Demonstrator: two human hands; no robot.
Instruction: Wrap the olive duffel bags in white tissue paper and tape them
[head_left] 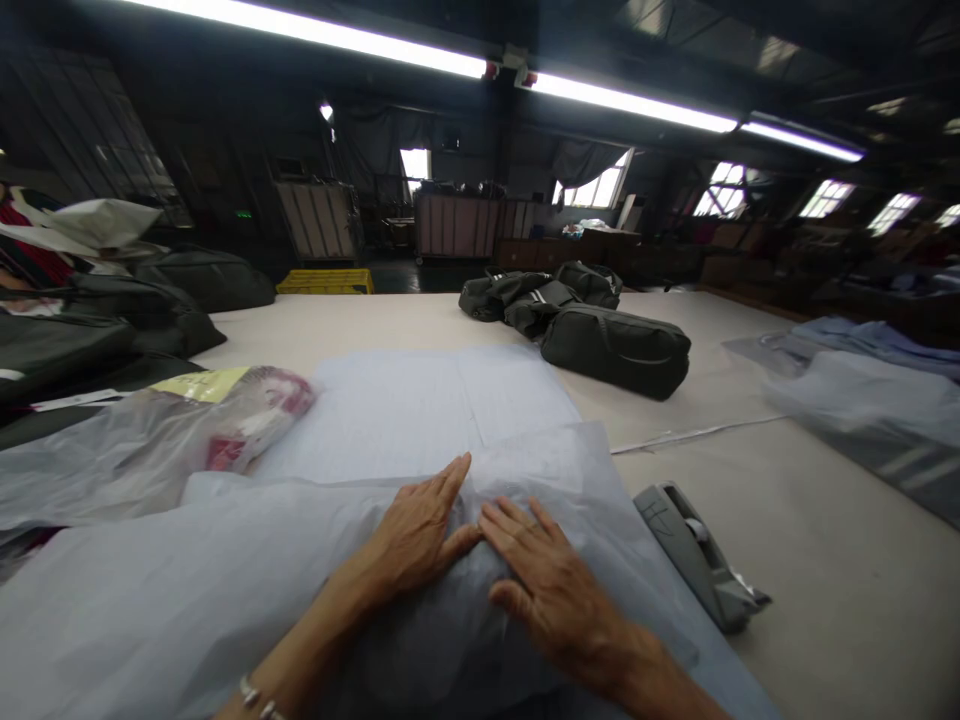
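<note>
A large translucent white plastic bag lies across the near side of the table, with something dark and bulky under its middle that I cannot make out. My left hand rests on it, fingers stretched out and pointing away from me. Close beside it, my right hand presses flat on the same plastic with its fingers spread. Beyond both hands lies a pale bluish-white sheet. To the right of the plastic sits a grey tape dispenser with dark writing on its side.
Several dark green duffel bags stand at the far side, and more dark bags are piled at left. A clear bag with red and yellow contents lies left. Folded bluish pieces in plastic lie right. A yellow crate stands beyond the table.
</note>
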